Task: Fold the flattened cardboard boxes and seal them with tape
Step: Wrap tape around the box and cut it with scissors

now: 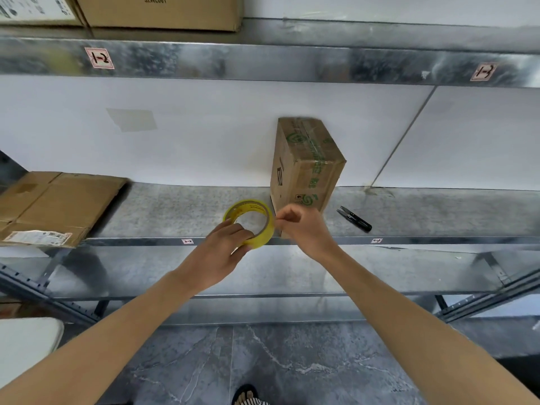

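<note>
A person stands at a metal shelf. Their left hand grips a yellow tape roll just above the shelf's front edge, fingers curled through its core and thumb against the outer rim, probably to steady it. The right hand is at the roll's right side with thumb and forefinger pinched together, apparently picking at the loose tape end; the end itself is too small to see.

Just behind the hands a folded cardboard box stands on end against the white wall. It has green printing I cannot read and clear tape along its seam. Its lower end, nearest the hands, looks like the next part to be sealed.

Black thread snips lie to its right within reach, likely for cutting tape. At far left is flattened cardboard with a worn shipping label.

Handwritten tags on the upper shelf rail read "1-2" and "1-3". A carton above is printed "JZWL001".
</note>
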